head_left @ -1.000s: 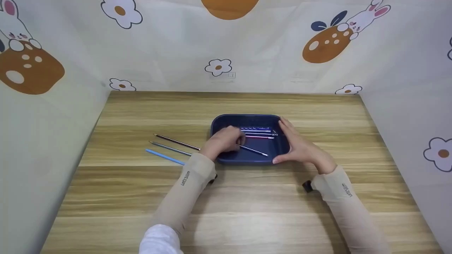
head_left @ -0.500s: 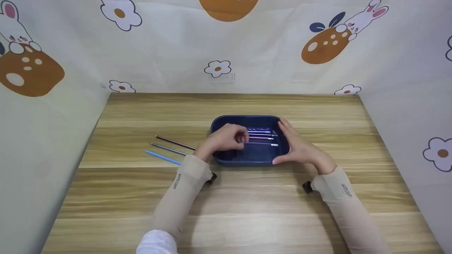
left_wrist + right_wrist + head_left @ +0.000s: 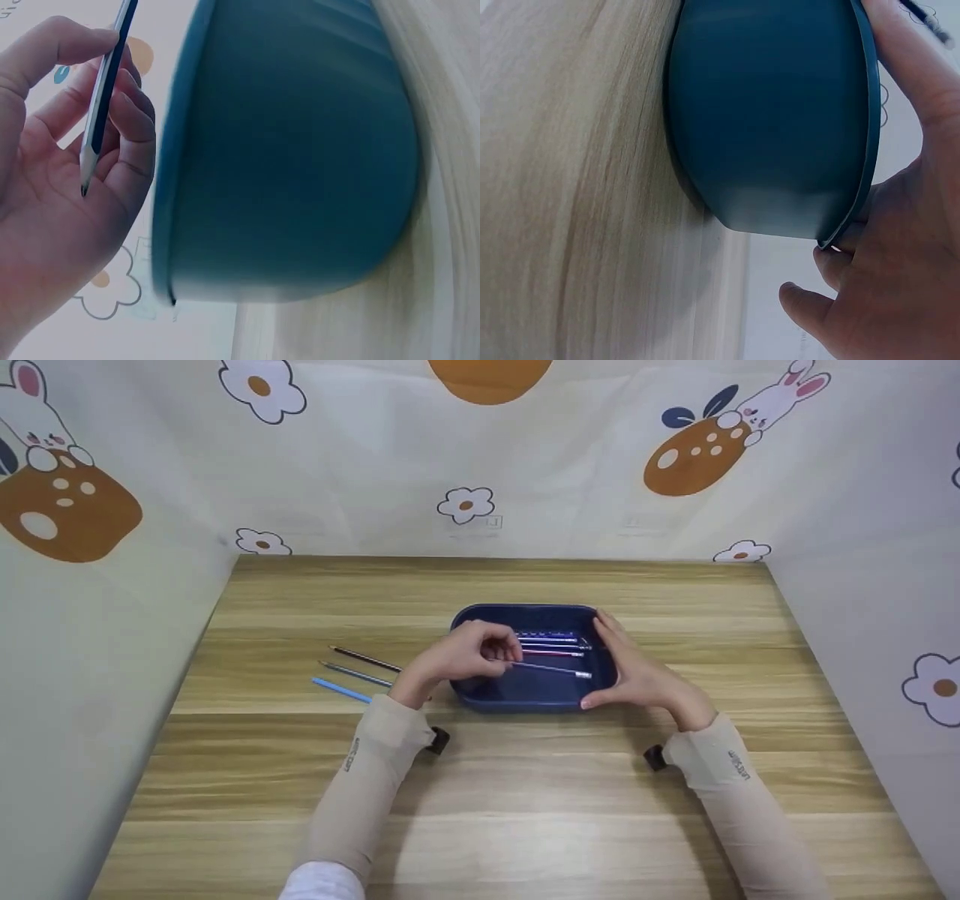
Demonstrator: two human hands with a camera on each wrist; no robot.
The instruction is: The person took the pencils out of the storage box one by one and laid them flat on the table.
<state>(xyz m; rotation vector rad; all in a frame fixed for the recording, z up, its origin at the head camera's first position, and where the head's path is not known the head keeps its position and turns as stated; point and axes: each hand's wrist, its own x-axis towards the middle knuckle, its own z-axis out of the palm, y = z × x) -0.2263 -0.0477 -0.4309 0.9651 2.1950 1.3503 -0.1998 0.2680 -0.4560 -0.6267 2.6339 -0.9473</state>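
My left hand is over the left part of a dark blue rectangular container. Thumb and fingers pinch a pencil, whose eraser end slants right across the inside. In the left wrist view the pencil is dark blue and white, its sharpened tip towards the palm. My right hand holds the container's right end, thumb at the near corner and fingers along the far side. The right wrist view has these fingers curled at the rim. Inside lie a red pencil and several bluish ones.
Left of the container, a dark pencil, a grey-blue pencil and a light blue stick lie on the wooden table, partly behind the left wrist. Patterned cloth walls stand around the table.
My left hand has lifted a little and drawn left, with the pencil in its fingers. The pencil's eraser end has swung farther right. The right hand and the container have stayed in place.
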